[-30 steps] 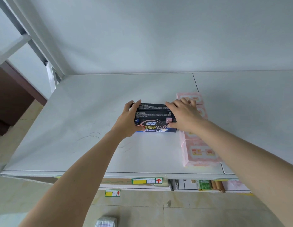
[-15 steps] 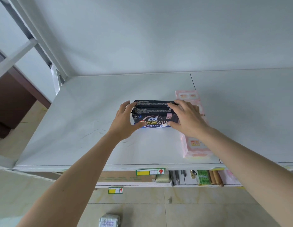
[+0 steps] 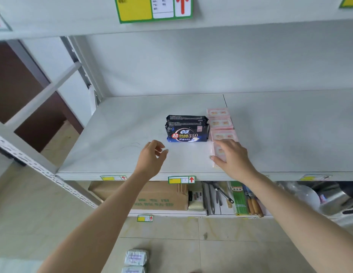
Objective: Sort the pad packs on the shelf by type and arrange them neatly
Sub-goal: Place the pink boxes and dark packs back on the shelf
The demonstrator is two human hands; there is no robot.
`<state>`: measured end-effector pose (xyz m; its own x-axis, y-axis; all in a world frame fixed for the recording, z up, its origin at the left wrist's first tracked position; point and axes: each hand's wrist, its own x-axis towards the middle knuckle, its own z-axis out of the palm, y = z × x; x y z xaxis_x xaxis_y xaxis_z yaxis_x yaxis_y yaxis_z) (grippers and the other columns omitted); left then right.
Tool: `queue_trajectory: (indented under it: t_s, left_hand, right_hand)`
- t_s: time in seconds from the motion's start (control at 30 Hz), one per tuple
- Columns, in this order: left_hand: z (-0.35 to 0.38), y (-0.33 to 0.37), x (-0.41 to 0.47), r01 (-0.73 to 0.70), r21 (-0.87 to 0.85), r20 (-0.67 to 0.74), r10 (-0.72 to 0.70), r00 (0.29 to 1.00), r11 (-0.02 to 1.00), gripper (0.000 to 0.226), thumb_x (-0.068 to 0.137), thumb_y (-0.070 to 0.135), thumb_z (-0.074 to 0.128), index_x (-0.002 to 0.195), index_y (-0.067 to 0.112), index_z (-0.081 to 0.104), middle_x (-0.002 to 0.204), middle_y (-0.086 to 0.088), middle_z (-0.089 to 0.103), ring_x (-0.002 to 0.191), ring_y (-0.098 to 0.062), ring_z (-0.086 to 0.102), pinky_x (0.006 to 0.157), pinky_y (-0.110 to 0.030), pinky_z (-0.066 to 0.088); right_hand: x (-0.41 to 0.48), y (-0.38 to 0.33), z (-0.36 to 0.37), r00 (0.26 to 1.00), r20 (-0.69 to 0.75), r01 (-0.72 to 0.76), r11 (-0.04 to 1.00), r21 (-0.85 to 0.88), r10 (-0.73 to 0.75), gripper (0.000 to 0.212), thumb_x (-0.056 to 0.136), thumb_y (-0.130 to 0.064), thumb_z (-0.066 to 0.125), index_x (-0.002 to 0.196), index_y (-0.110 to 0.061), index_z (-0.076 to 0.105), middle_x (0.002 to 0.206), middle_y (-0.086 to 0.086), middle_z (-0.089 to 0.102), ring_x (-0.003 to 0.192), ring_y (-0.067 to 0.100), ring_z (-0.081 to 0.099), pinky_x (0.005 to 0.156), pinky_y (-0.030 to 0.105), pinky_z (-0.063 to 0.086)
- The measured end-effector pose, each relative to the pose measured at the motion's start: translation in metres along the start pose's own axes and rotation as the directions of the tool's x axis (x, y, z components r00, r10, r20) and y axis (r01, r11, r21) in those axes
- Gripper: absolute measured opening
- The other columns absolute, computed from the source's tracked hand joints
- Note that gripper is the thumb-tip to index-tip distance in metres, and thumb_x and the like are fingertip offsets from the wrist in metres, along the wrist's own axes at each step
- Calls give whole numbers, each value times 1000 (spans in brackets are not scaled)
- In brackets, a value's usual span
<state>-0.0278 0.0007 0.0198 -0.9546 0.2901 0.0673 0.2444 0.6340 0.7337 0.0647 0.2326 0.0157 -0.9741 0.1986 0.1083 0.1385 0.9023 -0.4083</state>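
Fingers (image 3: 157,143) of left hand (image 3: 151,157) loosely curled, empty; right hand (image 3: 233,157) flat, spread over front pink pack (image 3: 218,150). Dark packs (image 3: 187,131) stand on shelf (image 3: 112,134), just beside pink row (image 3: 221,123). Risk: right hand's nudge skews row.

both bare forearms reach forward from the near edge, well apart. the left hand (image 3: 152,157) hangs with its fingers (image 3: 157,144) loosely curled, thumb close to them, holding nothing. the right hand (image 3: 231,157) lies palm down, fingers straight, thumb spread to the left.
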Motion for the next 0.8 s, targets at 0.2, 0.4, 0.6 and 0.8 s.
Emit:
queue_trajectory:
  t_s: [0.2,0.4,0.6,0.8]
  left_hand:
    - [-3,23,-76,38,-156,15,-37,999,987,10,90,18,57,98,19,50,95,0,57,80,-14,56,55,-13,39]
    - [15,23,-160,117,-161,53,-110,993,980,9,90,18,56,98,19,51,95,1,58,81,-18,58,52,-13,42]
    - [38,1,-235,185,-114,121,-171,978,976,20,89,17,57,108,16,51,104,2,53,88,-25,60,72,-32,46]
    - [47,-31,-274,297,-86,195,-276,941,951,23,91,17,55,113,11,51,107,-1,54,86,-25,61,78,-36,48]
  right_hand:
    - [-72,-8,-15,996,-75,-39,986,165,52,48,86,-34,60,130,-17,49,131,3,52,123,22,44,100,42,37]
    - [-160,-12,-18,996,-46,-64,977,203,75,52,87,-33,60,133,-15,46,134,4,49,126,22,43,102,29,32]
    - [-236,-10,3,993,21,-114,964,240,113,52,86,-29,62,133,-12,47,129,8,53,121,25,48,96,31,37]
    - [-285,-2,29,981,94,-185,957,221,168,54,86,-31,62,134,-14,45,131,7,51,123,22,46,100,35,34]
